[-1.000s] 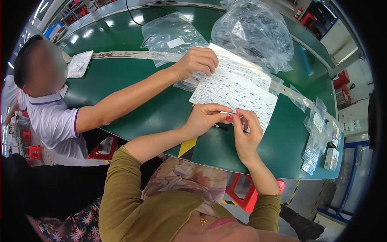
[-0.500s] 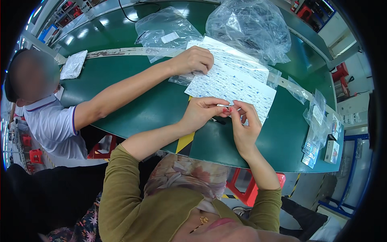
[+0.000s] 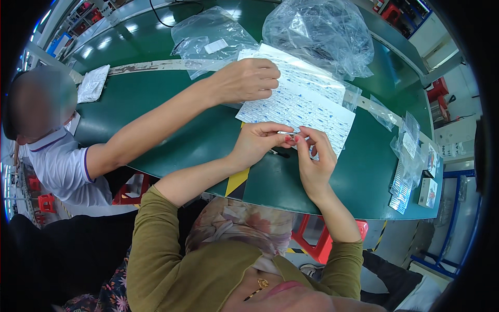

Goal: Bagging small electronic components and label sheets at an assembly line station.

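As the head view shows, the left hand (image 3: 253, 146) and right hand (image 3: 318, 158) pinch narrowly on one tiny piece (image 3: 292, 137), mostly hidden, by the near edge of the front sheet (image 3: 325, 117). It could slip and get lost against that pattern if either grip loosens; a co-worker's hand (image 3: 250, 79) might jog the sheets. Visible: two sheets, two boxes (image 3: 428, 193), one plastic heap (image 3: 317, 39), three hands.

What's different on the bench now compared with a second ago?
The co-worker's hand has turned and shifted slightly rightward over the patterned white sheets; whether it let go of anything is unclear. The whole view drifted slightly too. Unchanged: the left hand and right hand pinch a small item; the sheets, clear plastic bag and small boxes appear unmoved.
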The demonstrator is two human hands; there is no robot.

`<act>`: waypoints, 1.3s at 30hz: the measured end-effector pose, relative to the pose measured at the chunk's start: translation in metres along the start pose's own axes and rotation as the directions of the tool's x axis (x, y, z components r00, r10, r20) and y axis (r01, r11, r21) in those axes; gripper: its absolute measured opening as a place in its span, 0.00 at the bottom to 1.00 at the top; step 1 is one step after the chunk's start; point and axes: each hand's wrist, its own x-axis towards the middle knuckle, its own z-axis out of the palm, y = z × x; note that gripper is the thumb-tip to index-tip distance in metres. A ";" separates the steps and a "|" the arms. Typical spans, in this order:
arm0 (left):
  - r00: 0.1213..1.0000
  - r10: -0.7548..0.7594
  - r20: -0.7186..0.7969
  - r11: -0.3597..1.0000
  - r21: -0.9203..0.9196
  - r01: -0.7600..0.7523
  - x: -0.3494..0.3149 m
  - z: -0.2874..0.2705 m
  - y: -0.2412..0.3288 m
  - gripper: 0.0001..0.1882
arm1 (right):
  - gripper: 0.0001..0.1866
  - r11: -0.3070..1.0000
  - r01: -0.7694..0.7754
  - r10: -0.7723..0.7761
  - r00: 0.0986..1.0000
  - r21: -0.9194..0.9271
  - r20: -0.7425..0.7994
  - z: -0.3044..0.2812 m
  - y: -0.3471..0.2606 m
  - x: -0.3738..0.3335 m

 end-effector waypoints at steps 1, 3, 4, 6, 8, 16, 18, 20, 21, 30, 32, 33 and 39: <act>1.000 0.006 0.006 1.000 -0.005 -0.006 0.001 0.000 0.000 0.11 | 0.10 1.000 -0.002 0.002 1.000 -0.002 -0.004 0.000 0.000 0.000; 1.000 0.011 0.013 1.000 -0.009 -0.011 0.001 0.001 -0.001 0.11 | 0.10 1.000 -0.006 0.006 1.000 -0.004 -0.008 -0.001 0.000 0.000; 1.000 0.012 0.019 1.000 -0.023 -0.012 0.001 0.001 -0.001 0.11 | 0.09 1.000 -0.011 0.011 1.000 -0.001 -0.013 -0.001 0.001 0.000; 1.000 0.014 0.025 0.999 -0.036 -0.013 0.001 0.001 -0.001 0.11 | 0.09 1.000 -0.017 0.017 1.000 0.002 -0.017 -0.002 0.001 0.000; 1.000 0.006 0.022 0.999 -0.043 -0.006 0.001 0.001 -0.001 0.11 | 0.08 1.000 -0.001 0.001 1.000 -0.018 -0.008 -0.002 0.001 0.001; 1.000 -0.022 0.001 1.000 -0.015 0.022 0.000 0.003 0.005 0.11 | 0.08 0.998 0.034 -0.035 0.999 -0.057 -0.015 -0.003 0.000 0.001; 1.000 -0.028 0.004 0.999 -0.021 0.028 0.001 0.002 0.003 0.11 | 0.08 0.996 0.040 -0.041 0.999 -0.079 -0.013 -0.003 0.001 0.001; 1.000 -0.027 0.001 1.000 -0.016 0.027 0.001 0.002 0.002 0.11 | 0.08 0.994 0.043 -0.045 0.999 -0.102 -0.011 -0.002 0.001 0.001; 1.000 -0.029 0.001 0.999 -0.018 0.029 0.000 0.001 0.003 0.11 | 0.08 0.994 0.041 -0.043 0.999 -0.103 -0.010 -0.002 0.002 0.001; 0.997 -0.035 -0.064 0.999 -0.018 0.034 0.002 0.002 0.004 0.10 | 0.11 0.958 0.156 -0.161 0.987 -0.243 -0.002 0.001 0.006 0.000; 0.997 -0.022 -0.072 1.000 -0.012 0.021 0.002 0.001 0.004 0.11 | 0.12 0.951 0.158 -0.161 0.987 -0.264 0.010 0.001 0.006 -0.001; 0.997 -0.023 -0.071 1.000 -0.012 0.022 0.002 0.001 0.003 0.11 | 0.12 0.951 0.157 -0.160 0.987 -0.265 0.010 0.002 0.006 -0.001; 0.997 -0.023 -0.070 1.000 -0.011 0.022 0.003 0.001 0.004 0.10 | 0.14 0.945 0.168 -0.171 0.985 -0.282 0.014 0.001 0.007 -0.002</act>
